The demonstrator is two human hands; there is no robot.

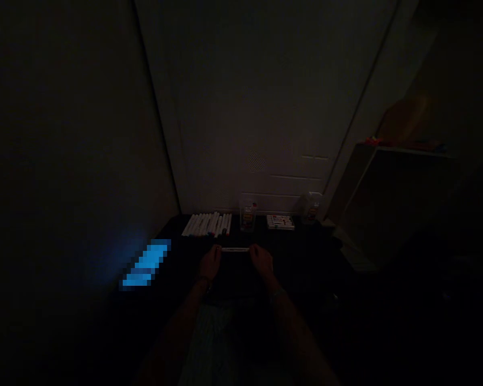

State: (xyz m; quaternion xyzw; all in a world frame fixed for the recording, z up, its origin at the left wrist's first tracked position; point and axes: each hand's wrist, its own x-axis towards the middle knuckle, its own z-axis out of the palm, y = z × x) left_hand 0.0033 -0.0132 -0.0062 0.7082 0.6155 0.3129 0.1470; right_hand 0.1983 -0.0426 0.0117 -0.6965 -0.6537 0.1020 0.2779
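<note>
The room is very dim. My left hand (210, 262) and my right hand (261, 260) hold one white marker (235, 250) level between them, each pinching an end, above a dark table (306, 252). Behind it lies a row of several white markers (208, 224) side by side. A clear container (247, 215) stands just right of that row.
A flat pack of markers (280, 222) and another clear container (312, 208) sit at the table's back right. A glowing blue screen (147, 263) lies at the left. White walls close in behind. A dark cabinet (386, 203) stands at the right.
</note>
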